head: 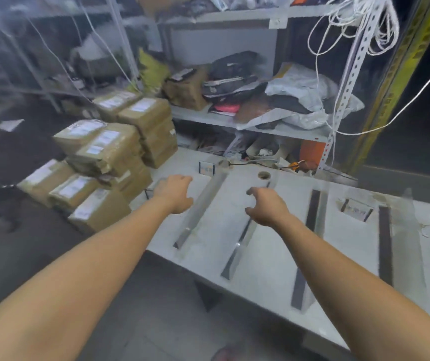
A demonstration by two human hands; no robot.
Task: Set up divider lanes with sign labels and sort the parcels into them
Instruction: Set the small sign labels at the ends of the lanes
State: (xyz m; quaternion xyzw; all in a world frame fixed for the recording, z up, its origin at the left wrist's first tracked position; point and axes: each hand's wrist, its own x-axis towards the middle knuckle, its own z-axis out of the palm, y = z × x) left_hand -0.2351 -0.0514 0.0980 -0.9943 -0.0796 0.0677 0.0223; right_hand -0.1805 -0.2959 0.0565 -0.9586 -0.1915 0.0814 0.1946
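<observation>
Reaching out over the white table (268, 259), both hands are bare and hold nothing. The left hand (176, 194) is above the table's left end, and its fingers are loose and a little bent. The right hand (268, 208) is above the middle of the table, with fingers bent like a claw but not closed on anything.

Under the hands, clear dividers (200, 212) lie side by side. Their long way runs from the table's near edge to its far edge, and that makes lanes. A small sign label (206, 168) stands by the table's far edge.

The brown parcels (109, 152) sit in a pile just past the table's left end, to the left of the left hand. No lane has a parcel yet. I think the left hand is nearer, so it should grab a parcel first.
</observation>
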